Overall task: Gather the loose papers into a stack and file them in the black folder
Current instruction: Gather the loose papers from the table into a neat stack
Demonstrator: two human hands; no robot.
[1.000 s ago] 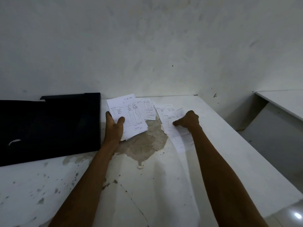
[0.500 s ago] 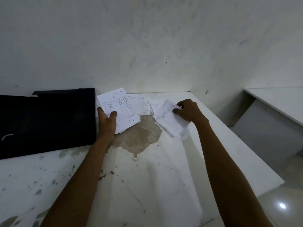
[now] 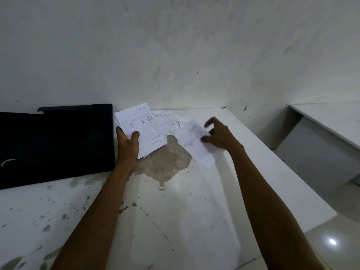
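My left hand (image 3: 127,145) grips a small stack of white ruled slips (image 3: 144,129) by its lower left corner, just right of the black folder (image 3: 56,145), which lies flat at the table's back left. My right hand (image 3: 218,134) pinches a blurred white paper (image 3: 192,143) between thumb and fingers, with the sheet lifted off the table and hanging down to the left of the hand. A few more loose papers (image 3: 168,121) lie on the table between the two hands, near the wall.
The white table (image 3: 194,221) is chipped, with a bare brown patch (image 3: 165,164) below the papers. Its right edge drops to a shiny floor (image 3: 335,240). A second white table (image 3: 331,121) stands at the far right. A wall runs behind.
My right hand has lifted a paper off the loose pile and swung it leftward toward the stack; its fingers have spread. My left hand still holds the stack in the same place.
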